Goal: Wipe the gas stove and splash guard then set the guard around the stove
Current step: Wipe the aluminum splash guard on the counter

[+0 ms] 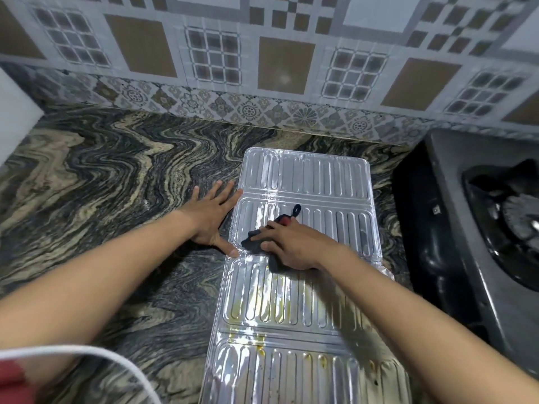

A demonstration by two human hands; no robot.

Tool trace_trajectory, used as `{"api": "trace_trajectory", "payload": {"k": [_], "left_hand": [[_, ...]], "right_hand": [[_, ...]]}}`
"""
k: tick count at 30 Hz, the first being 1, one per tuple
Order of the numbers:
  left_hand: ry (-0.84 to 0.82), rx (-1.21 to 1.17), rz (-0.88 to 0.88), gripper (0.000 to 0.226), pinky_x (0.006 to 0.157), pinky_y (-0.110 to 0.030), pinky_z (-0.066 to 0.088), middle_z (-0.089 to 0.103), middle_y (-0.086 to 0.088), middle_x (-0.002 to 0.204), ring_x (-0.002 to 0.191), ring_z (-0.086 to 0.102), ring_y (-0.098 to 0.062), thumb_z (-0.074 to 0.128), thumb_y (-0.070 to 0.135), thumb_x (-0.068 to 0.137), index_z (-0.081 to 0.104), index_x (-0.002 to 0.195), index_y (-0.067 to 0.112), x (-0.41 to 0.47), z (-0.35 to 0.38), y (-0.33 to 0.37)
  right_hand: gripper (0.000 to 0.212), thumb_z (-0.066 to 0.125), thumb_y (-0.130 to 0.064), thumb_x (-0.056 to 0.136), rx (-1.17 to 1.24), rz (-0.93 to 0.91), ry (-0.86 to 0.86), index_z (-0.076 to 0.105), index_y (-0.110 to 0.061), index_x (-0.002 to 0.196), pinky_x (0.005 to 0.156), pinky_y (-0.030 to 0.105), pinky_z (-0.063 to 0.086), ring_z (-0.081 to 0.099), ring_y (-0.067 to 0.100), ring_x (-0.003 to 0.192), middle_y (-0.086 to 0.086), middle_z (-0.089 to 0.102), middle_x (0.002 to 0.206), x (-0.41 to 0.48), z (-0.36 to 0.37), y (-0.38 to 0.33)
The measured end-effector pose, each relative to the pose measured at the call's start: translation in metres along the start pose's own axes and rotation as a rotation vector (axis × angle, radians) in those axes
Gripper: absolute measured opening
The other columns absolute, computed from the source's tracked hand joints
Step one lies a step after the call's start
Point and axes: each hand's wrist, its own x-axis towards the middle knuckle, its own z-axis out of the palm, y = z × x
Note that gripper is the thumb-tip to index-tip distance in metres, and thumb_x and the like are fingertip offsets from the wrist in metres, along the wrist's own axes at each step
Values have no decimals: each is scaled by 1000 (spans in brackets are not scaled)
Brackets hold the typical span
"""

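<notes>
While the left hand [211, 218] lies flat and open, the right hand [294, 243] presses a half-hidden dark cloth [256, 243].

head cam | looking steeply down, close over swirled grey-beige marble countertop [116, 176] | facing patterned tiled wall [262, 53]

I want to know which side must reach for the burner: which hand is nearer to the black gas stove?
Right. The right hand presses a dark cloth on the silver foil splash guard, closer to the black gas stove; the left hand lies flat beyond the guard's far edge.
</notes>
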Motion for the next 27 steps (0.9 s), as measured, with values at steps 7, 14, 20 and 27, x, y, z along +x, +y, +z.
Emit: {"api": "trace_trajectory", "payload": {"k": [7,14,20,27], "left_hand": [[-14,-8,-4,153,118,-62,-9,-44,6,150,145,-33,-23,59,97,43,-38,142,32,-3,-1,1],[0,0,-9,152,117,-62,-7,-42,7,153,147,-30,-23,58,98,42,-39,141,34,-4,0,2],[-7,11,-14,154,118,-63,-5,-42,6,153,148,-28,-23,57,99,40,-38,142,34,-4,-1,3],[9,21,-27,156,116,-65,-3,-35,4,158,150,-23,-25,57,98,40,-31,150,31,-8,-2,7]], "right_hand": [[50,22,-47,106,-133,-48,159,22,-35,155,118,63,0,8,23,153,0,18,165,-49,64,-24],[56,11,-56,105,-61,221,318,6,-39,157,120,52,-9,-11,10,151,-9,0,165,-90,101,-7],[62,-1,-57,100,0,511,398,0,-35,158,121,51,-10,-15,14,151,-3,-3,166,-115,107,26],[66,-8,-55,95,-6,628,403,-1,-33,158,120,53,-10,-11,18,152,-2,-2,167,-125,110,31]]}}
